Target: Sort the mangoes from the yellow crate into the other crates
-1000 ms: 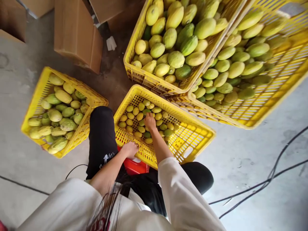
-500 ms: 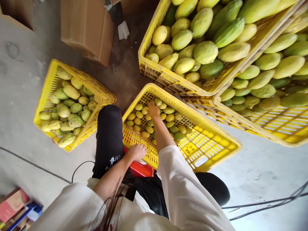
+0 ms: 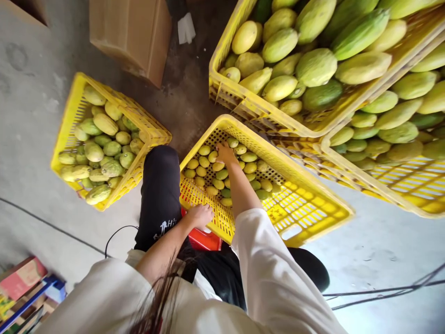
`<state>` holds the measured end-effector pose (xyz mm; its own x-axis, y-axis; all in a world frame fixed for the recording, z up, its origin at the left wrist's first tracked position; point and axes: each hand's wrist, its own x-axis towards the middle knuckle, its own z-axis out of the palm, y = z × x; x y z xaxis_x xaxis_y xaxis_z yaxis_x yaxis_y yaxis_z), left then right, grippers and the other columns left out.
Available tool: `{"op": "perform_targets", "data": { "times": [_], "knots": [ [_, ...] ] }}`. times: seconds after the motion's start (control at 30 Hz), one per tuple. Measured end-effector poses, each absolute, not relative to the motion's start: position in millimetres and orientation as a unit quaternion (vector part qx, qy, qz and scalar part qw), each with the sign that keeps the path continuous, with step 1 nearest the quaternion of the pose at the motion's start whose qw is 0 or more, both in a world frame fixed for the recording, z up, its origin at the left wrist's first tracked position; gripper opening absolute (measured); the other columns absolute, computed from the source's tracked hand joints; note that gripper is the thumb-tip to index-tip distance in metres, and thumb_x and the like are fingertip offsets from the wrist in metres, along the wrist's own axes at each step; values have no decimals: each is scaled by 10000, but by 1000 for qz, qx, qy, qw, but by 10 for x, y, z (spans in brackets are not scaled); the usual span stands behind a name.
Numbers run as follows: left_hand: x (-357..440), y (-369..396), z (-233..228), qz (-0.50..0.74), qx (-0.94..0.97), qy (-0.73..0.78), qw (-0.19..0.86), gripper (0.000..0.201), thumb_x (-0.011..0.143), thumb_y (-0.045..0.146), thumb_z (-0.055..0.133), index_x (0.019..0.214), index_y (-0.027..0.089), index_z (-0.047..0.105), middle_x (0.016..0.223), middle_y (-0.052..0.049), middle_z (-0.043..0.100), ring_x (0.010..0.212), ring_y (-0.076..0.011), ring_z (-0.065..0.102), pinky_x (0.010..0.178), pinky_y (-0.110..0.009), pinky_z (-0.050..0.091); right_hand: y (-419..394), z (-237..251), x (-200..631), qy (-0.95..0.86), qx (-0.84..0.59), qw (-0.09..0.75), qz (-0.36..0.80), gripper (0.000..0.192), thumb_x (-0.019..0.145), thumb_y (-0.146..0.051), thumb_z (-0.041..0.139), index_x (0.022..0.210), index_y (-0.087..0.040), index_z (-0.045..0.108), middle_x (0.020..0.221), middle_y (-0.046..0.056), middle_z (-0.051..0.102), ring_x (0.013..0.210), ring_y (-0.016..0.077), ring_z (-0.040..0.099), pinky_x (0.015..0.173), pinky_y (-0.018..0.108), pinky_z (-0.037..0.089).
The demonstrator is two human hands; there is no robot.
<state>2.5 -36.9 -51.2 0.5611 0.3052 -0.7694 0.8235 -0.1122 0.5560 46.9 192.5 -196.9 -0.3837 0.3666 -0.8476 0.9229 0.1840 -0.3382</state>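
In front of me a yellow plastic crate point(image 3: 314, 204) is tilted toward me, with small oval yellow-green fruits point(image 3: 219, 184) in rows on its perforated bottom. My right hand point(image 3: 225, 154) reaches down inside, at the upper left part of the rows. Its fingers look apart and rest among the fruits; the fingertips are partly hidden, and no held fruit shows. My left hand point(image 3: 200, 216) is closed over the crate's near rim, left of my right forearm. A red plastic thing point(image 3: 205, 240) shows under the near side.
Left stands a yellow crate point(image 3: 62, 125) of papayas point(image 3: 106, 124). At the upper right, two large crates point(image 3: 239, 99) hold bigger papayas point(image 3: 316, 67). A cardboard box point(image 3: 127, 35) is at the back. Black cables point(image 3: 382, 291) lie on the floor at right, and colourful boxes point(image 3: 24, 278) sit lower left.
The view has shifted slightly, so the crates at the right appear further right. Both hands keep nearly the same places on and in the crate; the right hand's fingers have moved a little.
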Motion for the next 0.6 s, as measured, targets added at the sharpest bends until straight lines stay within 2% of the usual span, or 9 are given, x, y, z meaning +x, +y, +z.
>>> {"op": "perform_targets", "data": {
  "times": [0.17,0.33,0.47,0.6],
  "knots": [
    [12,-382,-518,-226,682,429,548,572,947,488,922,1343,85,830,1266,-211,821,1163,-350,797,934,-396,651,1747,-1929,487,723,441,310,-431,769,1025,10,689,1753,-115,474,1786,261,442,1593,442,508,1246,525,476],
    [6,-384,-524,-221,690,424,543,577,941,515,916,1327,95,832,1269,-208,824,1177,-363,791,918,-412,652,1499,-1946,343,710,466,342,-402,914,1066,-206,818,1858,-204,363,1729,283,539,1470,462,668,1179,543,562],
    [24,-363,-528,-243,710,395,530,575,981,491,869,1388,89,804,1327,-214,822,1230,-362,782,942,-407,649,1354,-2000,261,682,514,339,-395,854,1110,-343,780,1864,-248,391,1682,307,582,1381,460,731,1098,551,600],
    [46,-357,-540,-248,728,381,513,578,1023,495,825,1402,59,797,1357,-249,820,1267,-378,772,935,-407,643,1347,-2060,256,661,530,339,-409,800,1147,-443,703,1853,-201,417,1437,322,731,1288,436,756,1036,560,618]
  ]
}}
